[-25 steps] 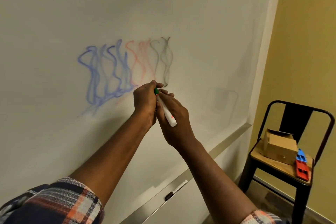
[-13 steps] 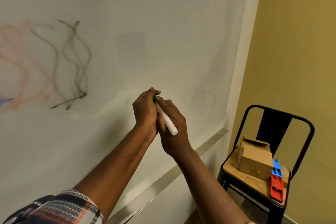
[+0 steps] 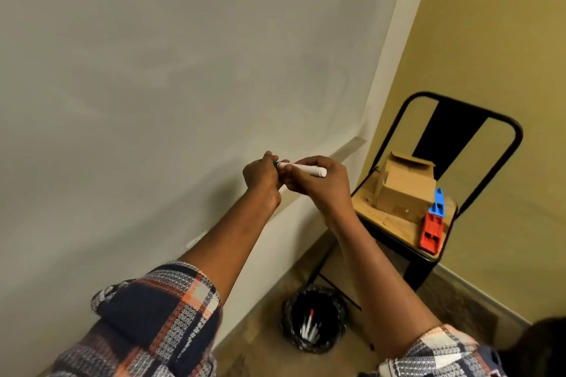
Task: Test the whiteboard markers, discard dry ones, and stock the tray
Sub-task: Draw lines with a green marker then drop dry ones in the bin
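Pale whiteboard (image 3: 153, 70) behind, my right grip (image 3: 318, 184) clamps the seemingly light, stiff white marker (image 3: 303, 168) mid-barrel, left grip (image 3: 260, 176) pinching its green cap (image 3: 276, 164).

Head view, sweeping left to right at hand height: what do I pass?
Whiteboard → left hand → marker, gripped by both hands → right hand → cardboard box on the chair → red block → yellow wall.

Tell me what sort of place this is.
Probably a meeting room or classroom: a large wall-mounted whiteboard with a marker tray along its bottom edge, a metal chair carrying a cardboard box, and a small floor bin holding discarded markers.
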Demonstrator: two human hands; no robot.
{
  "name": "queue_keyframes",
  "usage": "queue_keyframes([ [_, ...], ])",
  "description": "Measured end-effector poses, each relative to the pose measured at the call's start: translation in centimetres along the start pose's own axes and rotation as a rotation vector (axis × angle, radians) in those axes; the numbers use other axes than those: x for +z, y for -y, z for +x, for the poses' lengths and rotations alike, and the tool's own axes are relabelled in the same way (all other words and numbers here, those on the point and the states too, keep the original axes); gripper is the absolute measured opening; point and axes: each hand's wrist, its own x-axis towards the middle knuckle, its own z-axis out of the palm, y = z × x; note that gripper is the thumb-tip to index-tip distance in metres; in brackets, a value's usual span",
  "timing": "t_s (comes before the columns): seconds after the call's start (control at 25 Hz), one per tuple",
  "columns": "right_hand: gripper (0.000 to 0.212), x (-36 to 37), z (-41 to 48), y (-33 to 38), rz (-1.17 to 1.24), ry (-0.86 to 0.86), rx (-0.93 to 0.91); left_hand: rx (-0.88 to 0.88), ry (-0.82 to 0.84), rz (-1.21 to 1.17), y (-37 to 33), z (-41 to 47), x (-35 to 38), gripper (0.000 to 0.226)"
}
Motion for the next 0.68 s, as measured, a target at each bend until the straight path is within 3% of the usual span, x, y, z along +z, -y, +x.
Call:
queue_keyframes([
  [0.16,0.019,-2.7,1.6,-6.3,-0.042,-0.042,0.285,-0.197,0.043,0.259,7.2,5.0,-1.2,0.031],
  [0.24,0.024,-4.3,2.6,-10.7,-0.292,-0.088,0.372,-0.265,0.051,0.498,10.8,6.9,-2.3,0.036],
  [0.32,0.025,-6.3,3.5,-15.4,-0.678,-0.028,0.434,-0.293,0.065,0.670,14.0,8.1,-3.5,0.044],
  [0.44,0.004,-9.0,3.9,-21.3,-0.990,0.152,0.507,-0.220,0.137,0.938,17.5,9.2,-5.0,0.062],
  [0.56,0.026,-10.5,3.6,-25.8,-1.081,0.189,0.604,-0.088,0.279,1.198,19.3,9.1,-5.5,0.060],
  [0.68,0.013,-11.4,3.2,-29.3,-1.082,0.181,0.667,-0.049,0.390,1.345,22.1,9.3,-5.4,0.053],
])
